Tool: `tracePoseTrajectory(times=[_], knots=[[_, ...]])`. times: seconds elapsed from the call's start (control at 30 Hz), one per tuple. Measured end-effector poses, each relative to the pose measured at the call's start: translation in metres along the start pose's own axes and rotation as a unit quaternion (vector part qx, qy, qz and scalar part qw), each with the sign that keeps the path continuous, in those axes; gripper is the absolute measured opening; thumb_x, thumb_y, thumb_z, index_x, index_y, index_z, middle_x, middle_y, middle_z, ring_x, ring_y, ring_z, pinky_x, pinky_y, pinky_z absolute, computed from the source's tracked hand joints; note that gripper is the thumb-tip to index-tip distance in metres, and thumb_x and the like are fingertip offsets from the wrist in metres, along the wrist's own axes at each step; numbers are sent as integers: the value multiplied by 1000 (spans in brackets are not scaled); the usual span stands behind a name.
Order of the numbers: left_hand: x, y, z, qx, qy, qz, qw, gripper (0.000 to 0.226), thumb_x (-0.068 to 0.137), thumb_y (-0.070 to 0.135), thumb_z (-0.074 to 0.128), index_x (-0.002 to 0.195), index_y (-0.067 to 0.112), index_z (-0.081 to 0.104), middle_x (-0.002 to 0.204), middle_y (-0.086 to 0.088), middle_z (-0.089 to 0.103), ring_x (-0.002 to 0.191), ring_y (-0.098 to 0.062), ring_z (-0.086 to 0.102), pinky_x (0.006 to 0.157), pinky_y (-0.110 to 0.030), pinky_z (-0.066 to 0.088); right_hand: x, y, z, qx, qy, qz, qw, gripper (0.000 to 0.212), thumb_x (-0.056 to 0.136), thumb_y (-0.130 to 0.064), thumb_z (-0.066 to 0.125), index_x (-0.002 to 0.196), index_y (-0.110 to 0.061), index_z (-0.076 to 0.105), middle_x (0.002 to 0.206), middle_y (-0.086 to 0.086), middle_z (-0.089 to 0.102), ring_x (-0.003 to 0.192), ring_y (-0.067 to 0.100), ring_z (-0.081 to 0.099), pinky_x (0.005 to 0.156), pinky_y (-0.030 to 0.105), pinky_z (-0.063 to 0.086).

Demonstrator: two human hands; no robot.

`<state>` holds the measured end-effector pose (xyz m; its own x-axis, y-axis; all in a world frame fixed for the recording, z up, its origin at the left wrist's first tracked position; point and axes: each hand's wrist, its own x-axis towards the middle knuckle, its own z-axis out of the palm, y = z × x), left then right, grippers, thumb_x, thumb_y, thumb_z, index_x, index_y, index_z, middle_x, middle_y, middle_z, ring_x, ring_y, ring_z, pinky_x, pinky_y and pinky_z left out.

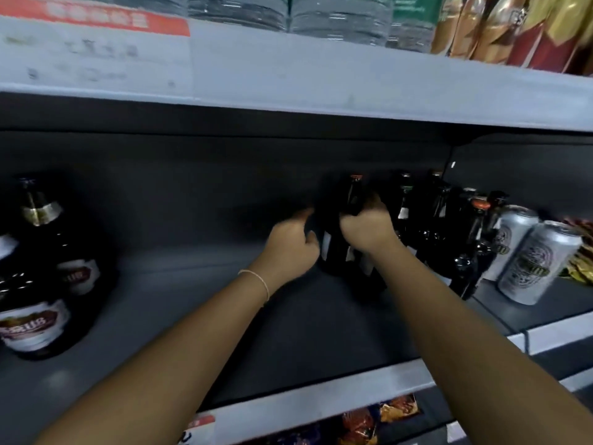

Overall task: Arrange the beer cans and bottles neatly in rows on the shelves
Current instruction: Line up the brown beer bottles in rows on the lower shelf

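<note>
Both my hands reach deep into a dark grey shelf (pixel 199 303). My right hand (pixel 367 231) grips the neck of a dark brown beer bottle (pixel 348 216) with an orange cap. My left hand (pixel 292 242) holds the same bottle's left side, fingers curled against the glass. Several more dark bottles (pixel 430 220) stand just right of it, some with orange caps. Two silver beer cans (pixel 539 261) stand at the right end. Large dark bottles with white and maroon labels (pixel 41 303) stand at the far left.
The shelf above (pixel 321 75) carries shrink-wrapped water bottles and gold and red snack bags. A pale price rail (pixel 321 399) runs along the shelf's front edge, with snack packets below it. A colourful bag lies at the far right edge.
</note>
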<state>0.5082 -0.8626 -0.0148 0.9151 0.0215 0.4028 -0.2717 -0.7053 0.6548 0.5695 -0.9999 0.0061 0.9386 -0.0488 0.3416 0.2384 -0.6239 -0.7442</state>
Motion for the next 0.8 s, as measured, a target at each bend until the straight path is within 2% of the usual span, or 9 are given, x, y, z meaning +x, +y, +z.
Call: tracePoseTrajectory(times=[0.07,0.1,0.17,0.3,0.47,0.6,0.67,0.73,0.8], knots=[[5,-1,5,8,8,1,1000,48,94,6,48,142,7,43,124,-18,62,104,-29,61,82,-17,38,30,20,19,-17,-25,3,1000,80,64,-52,39,119,3,56,114,18,62,105,31,61,84,26,45],[7,-3,7,14,9,0,1000,49,94,5,48,142,7,43,128,-18,60,110,-30,59,85,-18,38,41,26,26,-8,-45,17,999,86,58,-51,40,123,3,52,119,19,60,110,33,59,90,29,49],[9,-6,9,28,5,-9,1000,51,94,7,47,145,7,38,136,-17,54,121,-30,53,92,-18,37,42,21,27,4,-53,38,998,85,61,-39,52,136,0,41,132,18,53,122,33,54,99,29,47],[12,-15,10,39,8,-24,999,53,95,9,47,146,8,35,142,-14,49,126,-27,49,93,-12,31,40,14,29,6,-27,68,997,80,83,-16,67,148,0,24,146,18,42,134,33,45,101,25,38],[9,-26,10,28,12,-51,998,53,95,11,49,146,7,36,141,-14,51,123,-26,52,93,-14,34,41,15,33,-17,7,52,998,63,85,-8,66,138,4,34,140,20,45,128,34,49,92,21,38],[1,-29,7,29,15,-53,998,47,92,8,51,139,3,45,136,-17,54,124,-32,51,98,-24,38,34,12,42,-8,33,3,999,48,77,-18,62,122,-3,52,122,15,59,109,32,62,87,29,50],[-3,-33,4,30,12,-58,998,46,92,10,52,137,3,47,134,-17,55,123,-31,51,97,-23,39,31,12,46,-28,35,-26,999,40,81,-20,61,118,-4,56,114,12,61,106,30,61,83,31,51],[-7,-37,1,31,14,-60,998,47,91,12,54,137,5,47,132,-15,56,120,-30,53,95,-23,39,27,10,46,-33,38,-44,998,36,85,-22,63,116,-5,56,107,6,60,102,25,60,77,26,45],[-10,-41,-3,24,18,-60,998,46,90,14,57,134,7,50,129,-14,58,117,-28,54,92,-23,41,24,8,44,-18,32,-55,998,30,87,-25,66,109,-7,57,94,-2,58,88,17,58,65,10,36]])
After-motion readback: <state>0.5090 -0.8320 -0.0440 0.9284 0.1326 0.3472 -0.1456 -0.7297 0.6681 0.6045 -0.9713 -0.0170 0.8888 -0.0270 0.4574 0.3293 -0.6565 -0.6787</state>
